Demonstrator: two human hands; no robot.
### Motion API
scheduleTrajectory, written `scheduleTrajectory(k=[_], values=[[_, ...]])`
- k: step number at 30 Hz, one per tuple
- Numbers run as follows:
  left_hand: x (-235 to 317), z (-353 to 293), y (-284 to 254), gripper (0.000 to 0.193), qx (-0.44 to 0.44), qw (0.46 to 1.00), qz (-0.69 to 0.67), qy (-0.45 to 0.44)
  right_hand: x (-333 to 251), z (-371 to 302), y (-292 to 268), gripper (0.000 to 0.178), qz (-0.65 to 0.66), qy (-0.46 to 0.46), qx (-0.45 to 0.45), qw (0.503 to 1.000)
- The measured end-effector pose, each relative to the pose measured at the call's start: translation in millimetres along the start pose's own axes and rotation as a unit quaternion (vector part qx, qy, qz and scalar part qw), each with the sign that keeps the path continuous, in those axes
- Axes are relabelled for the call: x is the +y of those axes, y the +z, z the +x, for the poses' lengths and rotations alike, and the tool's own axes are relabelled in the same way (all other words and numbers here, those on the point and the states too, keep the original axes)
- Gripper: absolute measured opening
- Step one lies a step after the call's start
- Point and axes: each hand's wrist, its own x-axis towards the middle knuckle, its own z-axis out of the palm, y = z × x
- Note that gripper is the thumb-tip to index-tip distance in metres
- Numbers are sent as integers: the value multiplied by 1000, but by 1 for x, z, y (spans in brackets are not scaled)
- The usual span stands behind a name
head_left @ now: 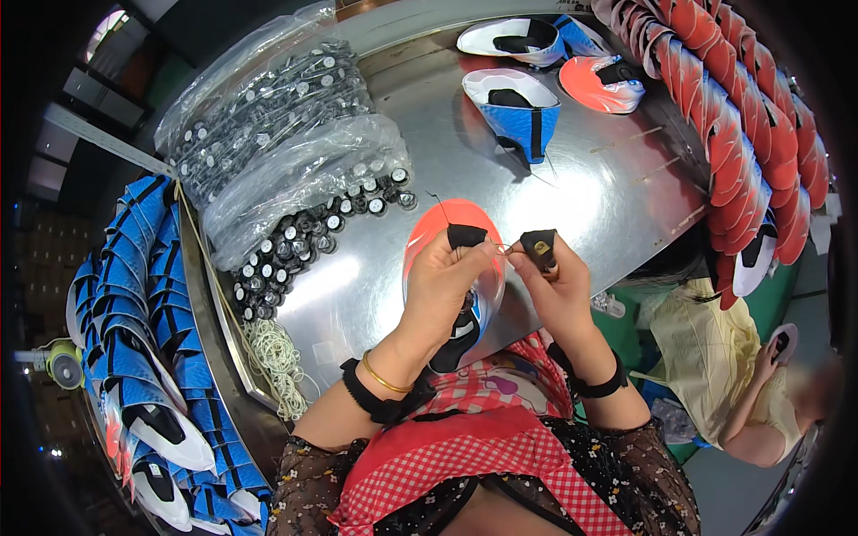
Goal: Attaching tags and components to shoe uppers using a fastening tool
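Note:
Above a red, white and blue shoe upper on the metal table, my two hands are close together. My left hand is closed, thumb and forefinger pinching a thin dark cord that runs across to the other hand. A loose dark end sticks up past the left fingers. My right hand is closed round a small tool with a brass-coloured end and a light-brown handle; its fingertips also meet the cord. Black wraps cover part of the fingers on both hands. The upper's near part is partly hidden by my left hand.
A clear plastic bag of black round parts with white tops lies at the far left, loose ones spilling out. Pale cord is bundled nearby. Stacked blue uppers and red uppers flank the table. Another person sits right.

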Motion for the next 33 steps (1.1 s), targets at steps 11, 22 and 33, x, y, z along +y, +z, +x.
scheduleTrajectory(k=[11,22,33], values=[[-4,1,-2,3,-10,997,73,10,-4,11,-19,20,-407,-240,-68,879],[-9,2,-2,5,-4,984,179,25,-2,14,-24,19,-446,-234,-13,864],[-10,1,-6,15,-44,974,217,47,16,41,-53,20,-527,-312,64,788]])
